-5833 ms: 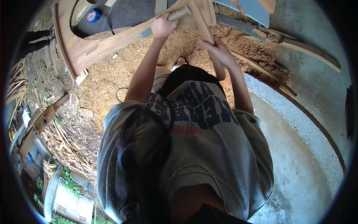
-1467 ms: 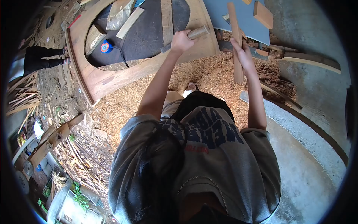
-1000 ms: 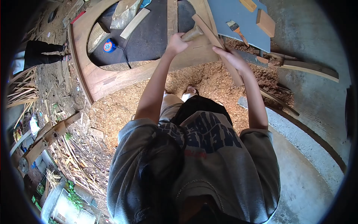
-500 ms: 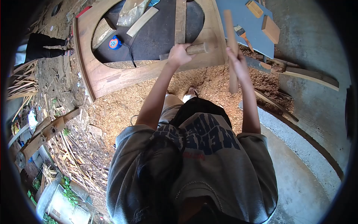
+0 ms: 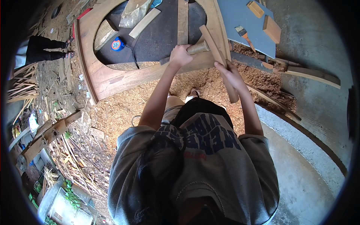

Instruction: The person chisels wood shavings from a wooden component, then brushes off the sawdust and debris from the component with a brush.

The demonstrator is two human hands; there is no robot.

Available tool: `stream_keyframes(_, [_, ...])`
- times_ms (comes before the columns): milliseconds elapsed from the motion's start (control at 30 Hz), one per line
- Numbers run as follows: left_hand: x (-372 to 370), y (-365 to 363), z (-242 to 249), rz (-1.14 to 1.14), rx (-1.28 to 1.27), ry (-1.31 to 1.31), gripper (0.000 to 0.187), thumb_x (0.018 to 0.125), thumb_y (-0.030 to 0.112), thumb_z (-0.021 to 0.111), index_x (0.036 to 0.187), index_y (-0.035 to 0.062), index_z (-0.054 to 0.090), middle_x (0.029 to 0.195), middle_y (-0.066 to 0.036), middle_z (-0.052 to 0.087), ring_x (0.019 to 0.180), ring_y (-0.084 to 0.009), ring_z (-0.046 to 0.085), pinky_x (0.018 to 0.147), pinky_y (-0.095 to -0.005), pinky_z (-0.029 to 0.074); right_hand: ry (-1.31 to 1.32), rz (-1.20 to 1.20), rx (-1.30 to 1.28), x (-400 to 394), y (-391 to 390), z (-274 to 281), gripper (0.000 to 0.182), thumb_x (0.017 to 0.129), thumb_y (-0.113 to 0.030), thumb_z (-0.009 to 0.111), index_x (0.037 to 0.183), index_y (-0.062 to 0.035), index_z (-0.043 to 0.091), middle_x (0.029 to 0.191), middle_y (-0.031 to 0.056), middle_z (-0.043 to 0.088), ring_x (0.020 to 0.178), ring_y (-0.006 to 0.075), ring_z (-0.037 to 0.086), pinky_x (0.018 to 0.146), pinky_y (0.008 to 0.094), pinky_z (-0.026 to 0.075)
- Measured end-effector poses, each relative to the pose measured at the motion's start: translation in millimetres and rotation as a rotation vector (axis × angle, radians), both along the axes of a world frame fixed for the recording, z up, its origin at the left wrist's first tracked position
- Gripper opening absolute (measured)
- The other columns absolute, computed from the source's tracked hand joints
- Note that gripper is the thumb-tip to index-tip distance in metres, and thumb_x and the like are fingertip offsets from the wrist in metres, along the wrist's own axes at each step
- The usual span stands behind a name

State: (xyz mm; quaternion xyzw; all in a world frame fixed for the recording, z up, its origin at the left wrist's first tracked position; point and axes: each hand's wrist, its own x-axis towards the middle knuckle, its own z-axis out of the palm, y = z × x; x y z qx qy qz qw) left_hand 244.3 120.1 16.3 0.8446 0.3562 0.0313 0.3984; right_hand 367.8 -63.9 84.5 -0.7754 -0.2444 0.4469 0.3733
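Note:
My left hand (image 5: 181, 55) is wrapped round a tool with a round wooden handle (image 5: 198, 48) over the near rim of the large curved wooden panel (image 5: 127, 83). A flat metal-like part shows left of the hand. My right hand (image 5: 231, 76) grips a long wooden bar (image 5: 214, 47), tilted with its top end to the left. The bar crosses at the end of the round handle; whether they touch, I cannot tell. Inside the panel's oval opening are a blue tape measure (image 5: 117, 44), a light wood strip (image 5: 145, 23) and an upright wooden slat (image 5: 182, 22).
On the blue-grey board (image 5: 234, 18) at the right lie a paintbrush (image 5: 244, 36) and wood blocks (image 5: 272, 29). Sawdust (image 5: 120, 112) covers the ground below. A person (image 5: 41, 48) stands at the far left. Curved wood strips (image 5: 314, 76) lean at the right.
The bar in my right hand has swung left and tilted, its upper part now at the round handle's end. My right hand moved slightly left and down. My left hand has barely moved.

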Motion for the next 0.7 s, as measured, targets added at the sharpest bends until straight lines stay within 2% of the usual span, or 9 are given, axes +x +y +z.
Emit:
stream_keyframes(200, [-5.6, -1.6, 1.9, 0.015, 0.003, 0.015, 0.043, 0.064, 0.04, 0.067, 0.1, 0.0162, 0.066, 0.09, -0.015, 0.065, 0.086, -0.0315, 0.062, 0.081, -0.0389, 0.049, -0.023, -0.327, 0.045, -4.0, 14.9, -6.8, 0.084, 0.076, -0.059, 0.057, 0.127, 0.0054, 0.039, 0.117, 0.0257, 0.05, 0.111, 0.0305, 0.049, 0.096, 0.0361, 0.036])
stream_keyframes(233, [-6.5, -0.7, 0.2, 0.008, 0.044, 0.035, 0.043, 0.064, 0.04, 0.067, 0.1, 0.0162, 0.066, 0.09, -0.015, 0.065, 0.087, -0.0316, 0.061, 0.081, -0.0388, 0.049, -0.162, -0.121, -0.099, -16.8, 12.9, 0.0, 0.091, 0.074, -0.062, 0.056, 0.129, 0.008, 0.035, 0.119, 0.0297, 0.047, 0.115, 0.0339, 0.046, 0.097, 0.039, 0.036])
stream_keyframes(333, [-19.9, 4.6, -0.3, -0.015, 0.064, 0.093, 0.043, 0.065, 0.041, 0.066, 0.099, 0.0162, 0.066, 0.089, -0.015, 0.065, 0.086, -0.0317, 0.061, 0.081, -0.0389, 0.049, -0.118, 0.013, -0.115, -7.2, 3.6, -11.8, 0.094, 0.073, -0.064, 0.056, 0.131, 0.0067, 0.033, 0.121, 0.0315, 0.044, 0.118, 0.036, 0.043, 0.098, 0.0418, 0.035])
stream_keyframes(400, [-29.0, 7.3, -1.8, -0.022, 0.041, 0.133, 0.043, 0.065, 0.041, 0.066, 0.099, 0.0161, 0.066, 0.089, -0.015, 0.065, 0.086, -0.0318, 0.062, 0.081, -0.039, 0.049, -0.174, -0.007, -0.138, -2.6, 6.9, -5.5, 0.086, 0.076, -0.058, 0.057, 0.13, 0.0051, 0.034, 0.118, 0.0309, 0.047, 0.115, 0.0328, 0.046, 0.095, 0.0417, 0.038])
stream_keyframes(467, [-32.8, 9.2, -4.6, 0.011, 0.053, 0.101, 0.042, 0.065, 0.041, 0.065, 0.099, 0.0176, 0.066, 0.089, -0.015, 0.065, 0.085, -0.0319, 0.062, 0.08, -0.0394, 0.049, 0.077, -0.409, 0.175, -14.5, 16.7, 11.4, 0.074, 0.079, -0.051, 0.058, 0.126, 0.0031, 0.04, 0.111, 0.0252, 0.052, 0.108, 0.0292, 0.051, 0.091, 0.041, 0.04])
stream_keyframes(533, [-34.9, 9.4, -6.6, 0.02, 0.073, 0.085, 0.041, 0.065, 0.041, 0.065, 0.099, 0.0179, 0.066, 0.088, -0.015, 0.065, 0.085, -0.0321, 0.062, 0.079, -0.0395, 0.05, 0.017, -0.428, 0.132, -23.9, 14.6, -17.1, 0.064, 0.081, -0.046, 0.059, 0.119, 0.003, 0.045, 0.103, 0.0198, 0.056, 0.101, 0.0259, 0.053, 0.087, 0.037, 0.042])
stream_keyframes(600, [-39.5, 12.1, -9.5, 0.025, 0.096, 0.068, 0.041, 0.065, 0.041, 0.065, 0.099, 0.0183, 0.067, 0.088, -0.014, 0.065, 0.085, -0.0322, 0.062, 0.079, -0.0396, 0.05, -0.064, 0.09, 0.042, -35.4, 12.7, -24.4, 0.068, 0.079, -0.052, 0.057, 0.115, 0.0045, 0.048, 0.102, 0.0197, 0.059, 0.097, 0.0261, 0.057, 0.085, 0.0331, 0.042])
stream_keyframes(667, [-50.9, 18.2, -13.5, -0.016, 0.095, 0.13, 0.04, 0.066, 0.041, 0.064, 0.099, 0.019, 0.067, 0.088, -0.014, 0.065, 0.085, -0.0326, 0.061, 0.079, -0.0393, 0.05, -0.122, 0.151, -0.064, -26.2, 14.2, -12.1, 0.069, 0.08, -0.052, 0.057, 0.116, 0.0056, 0.047, 0.104, 0.0198, 0.059, 0.098, 0.0269, 0.057, 0.086, 0.0332, 0.042])
stream_keyframes(700, [-55.0, 18.5, -13.7, -0.012, 0.093, 0.132, 0.04, 0.066, 0.041, 0.064, 0.099, 0.019, 0.067, 0.088, -0.014, 0.065, 0.085, -0.0326, 0.061, 0.079, -0.0393, 0.05, -0.122, -0.022, 0.034, -25.6, 16.3, -6.6, 0.07, 0.079, -0.052, 0.057, 0.117, 0.006, 0.047, 0.105, 0.0202, 0.058, 0.099, 0.0282, 0.057, 0.087, 0.034, 0.041])
